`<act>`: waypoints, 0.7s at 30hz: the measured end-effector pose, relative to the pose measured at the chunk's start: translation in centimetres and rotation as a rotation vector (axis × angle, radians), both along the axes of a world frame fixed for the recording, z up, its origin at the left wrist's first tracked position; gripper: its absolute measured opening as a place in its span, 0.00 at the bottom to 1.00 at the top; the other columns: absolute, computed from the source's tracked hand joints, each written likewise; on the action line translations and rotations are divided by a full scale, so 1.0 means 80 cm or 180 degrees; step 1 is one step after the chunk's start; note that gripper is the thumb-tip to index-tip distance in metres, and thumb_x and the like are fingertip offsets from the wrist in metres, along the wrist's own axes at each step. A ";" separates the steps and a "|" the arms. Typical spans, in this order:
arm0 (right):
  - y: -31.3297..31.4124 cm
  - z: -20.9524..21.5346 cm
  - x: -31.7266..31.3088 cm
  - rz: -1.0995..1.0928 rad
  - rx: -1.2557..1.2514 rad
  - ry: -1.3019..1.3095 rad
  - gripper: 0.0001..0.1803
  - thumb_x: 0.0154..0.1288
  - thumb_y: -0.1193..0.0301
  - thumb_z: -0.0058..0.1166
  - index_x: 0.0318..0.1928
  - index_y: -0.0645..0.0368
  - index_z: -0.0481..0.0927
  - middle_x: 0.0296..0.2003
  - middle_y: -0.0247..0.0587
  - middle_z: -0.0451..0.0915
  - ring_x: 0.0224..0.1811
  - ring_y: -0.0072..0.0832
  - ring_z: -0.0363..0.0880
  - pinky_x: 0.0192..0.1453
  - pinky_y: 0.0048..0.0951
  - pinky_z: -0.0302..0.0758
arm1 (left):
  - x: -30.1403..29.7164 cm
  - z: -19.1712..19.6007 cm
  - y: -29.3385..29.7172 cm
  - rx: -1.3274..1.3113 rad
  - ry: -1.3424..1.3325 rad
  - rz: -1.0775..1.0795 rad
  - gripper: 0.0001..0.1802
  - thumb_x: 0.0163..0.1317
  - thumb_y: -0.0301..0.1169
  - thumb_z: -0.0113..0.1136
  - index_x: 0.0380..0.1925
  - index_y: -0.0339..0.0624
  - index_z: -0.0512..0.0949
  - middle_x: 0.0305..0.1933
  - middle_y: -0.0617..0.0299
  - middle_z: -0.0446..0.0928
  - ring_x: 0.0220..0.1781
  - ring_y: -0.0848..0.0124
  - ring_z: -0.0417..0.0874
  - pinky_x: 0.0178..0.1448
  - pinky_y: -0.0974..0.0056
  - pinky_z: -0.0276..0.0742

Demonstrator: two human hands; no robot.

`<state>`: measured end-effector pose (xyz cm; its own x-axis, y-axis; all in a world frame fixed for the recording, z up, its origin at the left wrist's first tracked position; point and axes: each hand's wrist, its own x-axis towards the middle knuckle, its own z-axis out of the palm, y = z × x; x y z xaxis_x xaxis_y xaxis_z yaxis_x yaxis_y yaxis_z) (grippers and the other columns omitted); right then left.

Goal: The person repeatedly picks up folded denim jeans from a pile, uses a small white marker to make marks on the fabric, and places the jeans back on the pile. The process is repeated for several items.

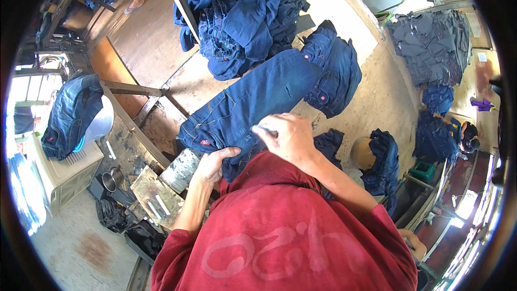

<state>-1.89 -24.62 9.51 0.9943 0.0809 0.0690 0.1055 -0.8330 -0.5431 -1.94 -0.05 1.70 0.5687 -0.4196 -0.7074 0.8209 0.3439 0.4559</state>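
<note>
Left hand (214, 163): fingers curled, gripping the waist edge of the jeans (253, 99).
Right hand (288, 137): pinching a small pale piece (264, 129) against the denim.
Jeans: spread under both hands.
Beyond the hands: denim pile (245, 16).

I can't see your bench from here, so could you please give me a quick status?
Left hand grips jeans waistband. Right hand presses small pale thing on them. Denim pile beyond, apart.
</note>
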 end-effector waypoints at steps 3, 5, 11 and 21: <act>-0.003 -0.001 0.001 0.0394 0.0085 0.0278 0.10 0.71 0.63 0.71 0.33 0.51 0.88 0.26 0.36 0.87 0.29 0.40 0.88 0.36 0.43 0.82 | 0.000 -0.001 -0.001 0.0323 0.0236 -0.0055 0.23 0.59 0.14 0.70 0.56 0.31 0.86 0.51 0.49 0.92 0.48 0.58 0.95 0.57 0.53 0.93; -0.003 -0.002 0.001 -0.0023 -0.0185 0.0003 0.10 0.71 0.63 0.72 0.33 0.51 0.88 0.26 0.36 0.87 0.29 0.39 0.88 0.35 0.42 0.82 | 0.002 -0.001 -0.002 0.0150 0.0139 -0.0001 0.24 0.59 0.14 0.70 0.58 0.31 0.85 0.53 0.49 0.91 0.49 0.58 0.95 0.58 0.53 0.93; -0.001 -0.006 0.005 0.0259 0.0029 0.0266 0.10 0.70 0.62 0.73 0.34 0.50 0.88 0.27 0.38 0.88 0.30 0.41 0.89 0.36 0.43 0.83 | 0.002 0.002 -0.005 0.0052 0.0000 0.0085 0.27 0.61 0.16 0.69 0.62 0.31 0.82 0.57 0.50 0.90 0.52 0.58 0.94 0.59 0.54 0.93; 0.025 0.009 0.028 0.0311 -0.0316 -0.0110 0.10 0.71 0.64 0.72 0.36 0.51 0.84 0.27 0.38 0.86 0.30 0.40 0.88 0.33 0.43 0.82 | -0.011 0.009 -0.012 -0.0159 -0.0015 0.0630 0.22 0.63 0.17 0.69 0.59 0.32 0.84 0.53 0.51 0.91 0.49 0.60 0.94 0.56 0.55 0.93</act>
